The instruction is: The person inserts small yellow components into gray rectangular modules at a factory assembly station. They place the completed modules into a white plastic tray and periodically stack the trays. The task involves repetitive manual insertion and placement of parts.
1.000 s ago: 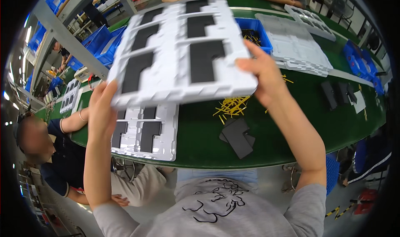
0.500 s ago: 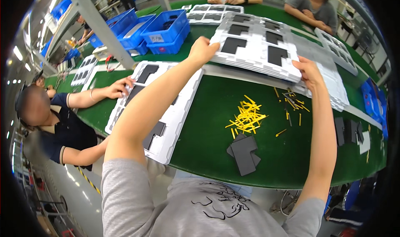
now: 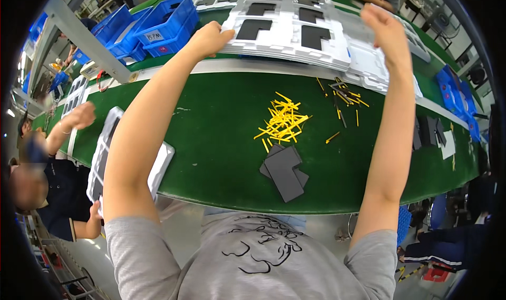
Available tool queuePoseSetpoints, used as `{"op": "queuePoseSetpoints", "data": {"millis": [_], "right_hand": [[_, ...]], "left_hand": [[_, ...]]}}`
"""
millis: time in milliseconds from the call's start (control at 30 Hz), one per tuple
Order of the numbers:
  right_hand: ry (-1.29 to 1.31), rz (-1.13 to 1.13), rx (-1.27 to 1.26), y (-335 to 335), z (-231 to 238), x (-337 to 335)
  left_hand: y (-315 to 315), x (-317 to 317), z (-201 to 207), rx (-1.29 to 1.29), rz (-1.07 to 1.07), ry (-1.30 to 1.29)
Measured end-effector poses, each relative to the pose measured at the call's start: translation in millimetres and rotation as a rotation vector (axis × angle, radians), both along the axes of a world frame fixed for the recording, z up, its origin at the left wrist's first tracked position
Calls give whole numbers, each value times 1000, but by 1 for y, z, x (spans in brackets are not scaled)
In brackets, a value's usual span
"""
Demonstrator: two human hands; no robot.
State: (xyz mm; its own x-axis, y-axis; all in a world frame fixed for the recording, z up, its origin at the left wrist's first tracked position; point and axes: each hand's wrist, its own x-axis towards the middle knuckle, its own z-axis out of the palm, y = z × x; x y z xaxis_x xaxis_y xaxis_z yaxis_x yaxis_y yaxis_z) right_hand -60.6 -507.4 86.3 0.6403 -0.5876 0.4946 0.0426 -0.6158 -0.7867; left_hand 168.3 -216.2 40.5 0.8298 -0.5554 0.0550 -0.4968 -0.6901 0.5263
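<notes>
A stack of white plastic trays [image 3: 287,36] lies at the back of the green table; the top one carries black L-shaped pieces [image 3: 314,37] in its pockets. My left hand [image 3: 210,40] is closed at the stack's left edge, thumb over the rim of the top tray. Off the stack's right side, my right hand [image 3: 389,30] is raised with fingers apart and holds nothing. Closer to me sit a heap of yellow strips [image 3: 284,122], a looser scatter of yellow and dark strips [image 3: 345,93], and several dark grey L-shaped pieces [image 3: 287,174], overlapping.
Blue bins [image 3: 166,26] stand at the back left beside a grey metal post [image 3: 87,34]. A co-worker [image 3: 63,189] at the left holds a white tray [image 3: 162,163], partly behind my left arm. More white trays [image 3: 377,63] and a blue bin [image 3: 456,97] are at the right.
My right hand has let go of the tray's right edge and lifted away; my left hand stays at its edge. The co-worker's tray has moved left, and one of their hands has come up off it.
</notes>
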Motion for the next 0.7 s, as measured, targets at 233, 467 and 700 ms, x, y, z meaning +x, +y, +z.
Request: {"op": "queuePoseSetpoints", "data": {"millis": [233,467,700], "right_hand": [[254,356,-99,46,-25,-44],[316,483,220,75,-69,-40],[539,-23,-503,-55,-78,-90]], "left_hand": [[5,-74,3,-368,-167,-375],[43,-176,-46,-178,-880,-200],[56,-179,-55,-365,-794,-244]]}}
